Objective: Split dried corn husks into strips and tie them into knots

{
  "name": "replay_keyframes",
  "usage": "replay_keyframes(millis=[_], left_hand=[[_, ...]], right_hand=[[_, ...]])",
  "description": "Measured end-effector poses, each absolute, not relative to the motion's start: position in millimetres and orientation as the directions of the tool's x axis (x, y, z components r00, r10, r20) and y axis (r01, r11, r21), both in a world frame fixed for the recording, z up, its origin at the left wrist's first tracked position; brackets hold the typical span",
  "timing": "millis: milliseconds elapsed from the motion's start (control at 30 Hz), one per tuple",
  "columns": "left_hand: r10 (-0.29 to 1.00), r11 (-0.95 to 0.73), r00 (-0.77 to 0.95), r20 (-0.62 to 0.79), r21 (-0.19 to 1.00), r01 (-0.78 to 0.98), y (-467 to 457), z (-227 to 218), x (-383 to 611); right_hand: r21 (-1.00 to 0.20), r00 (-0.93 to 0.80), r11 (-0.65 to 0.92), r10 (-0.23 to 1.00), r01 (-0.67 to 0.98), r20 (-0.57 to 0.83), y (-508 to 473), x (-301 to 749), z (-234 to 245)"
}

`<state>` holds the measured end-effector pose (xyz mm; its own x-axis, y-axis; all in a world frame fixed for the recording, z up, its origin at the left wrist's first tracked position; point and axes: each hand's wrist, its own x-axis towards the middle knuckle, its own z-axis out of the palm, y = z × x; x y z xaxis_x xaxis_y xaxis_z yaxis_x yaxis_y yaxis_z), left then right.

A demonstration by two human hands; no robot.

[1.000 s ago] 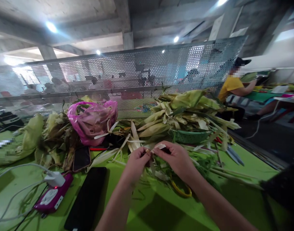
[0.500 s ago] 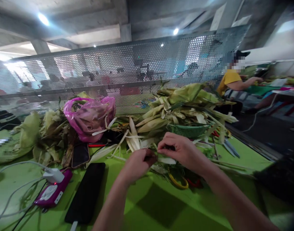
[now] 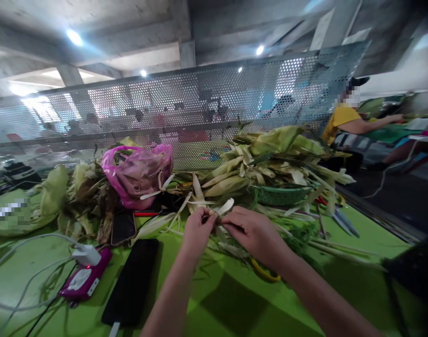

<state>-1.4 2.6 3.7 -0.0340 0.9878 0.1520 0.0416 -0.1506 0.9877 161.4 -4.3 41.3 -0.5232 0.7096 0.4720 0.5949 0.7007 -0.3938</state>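
My left hand [image 3: 199, 230] is closed in a pinch at the base of a pale corn husk strip [image 3: 226, 206], which curls upward between my hands. Fingertips of my right hand [image 3: 253, 235] press together at the same spot, nearly meeting the left ones; the finer detail there is hidden. Loose husk scraps lie on the green table [image 3: 185, 292] just beneath. Behind my hands, a big heap of corn husks [image 3: 231, 180] spills over a green basket [image 3: 282, 196]. By my right wrist, a yellow scissors handle [image 3: 266, 271] shows partly.
A pink plastic bag [image 3: 138, 175] of husks stands at left, near more dried husks [image 3: 78, 201]. Closer lie a black phone [image 3: 133, 281], another phone [image 3: 123, 228] and a purple power strip [image 3: 85, 276] with cables. Scissors [image 3: 345, 222] lie right. A person [image 3: 343, 119] sits beyond the perforated screen [image 3: 185, 112].
Both hands have moved slightly left and drawn closer together. The pale husk strip, lower beside the right hand before, now points up between the fingertips. The camera view has shifted a little.
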Motion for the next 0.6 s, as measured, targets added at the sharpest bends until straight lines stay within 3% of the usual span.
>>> replay_keyframes(millis=[133, 233, 300, 367, 500, 600], left_hand=[[0.924, -0.364, 0.088, 0.373, 0.780, 0.510, -8, 10, -1], [0.872, -0.481, 0.263, 0.413, 0.627, 0.612, -14, 15, -2], [0.862, -0.506, 0.342, 0.373, 0.651, 0.566, -15, 17, -4], [0.861, -0.484, 0.400, 0.314, 0.749, 0.452, -15, 19, -7], [0.875, -0.320, 0.442, 0.198, 0.922, 0.220, -12, 21, -14], [0.894, -0.356, 0.390, 0.219, 0.876, 0.325, -11, 21, -18]], right_hand=[[-0.259, -0.586, 0.730, 0.670, 0.632, 0.456, -4, 164, 45], [-0.251, -0.594, 0.740, 0.657, 0.623, 0.464, 0, 172, 48], [-0.354, -0.571, 0.732, 0.677, 0.582, 0.463, 3, 178, 48], [-0.502, -0.534, 0.688, 0.725, 0.524, 0.435, 8, 183, 47], [-0.741, -0.441, 0.501, 0.844, 0.447, 0.305, 16, 188, 46], [-0.797, -0.397, 0.413, 0.886, 0.441, 0.240, 18, 188, 46]])
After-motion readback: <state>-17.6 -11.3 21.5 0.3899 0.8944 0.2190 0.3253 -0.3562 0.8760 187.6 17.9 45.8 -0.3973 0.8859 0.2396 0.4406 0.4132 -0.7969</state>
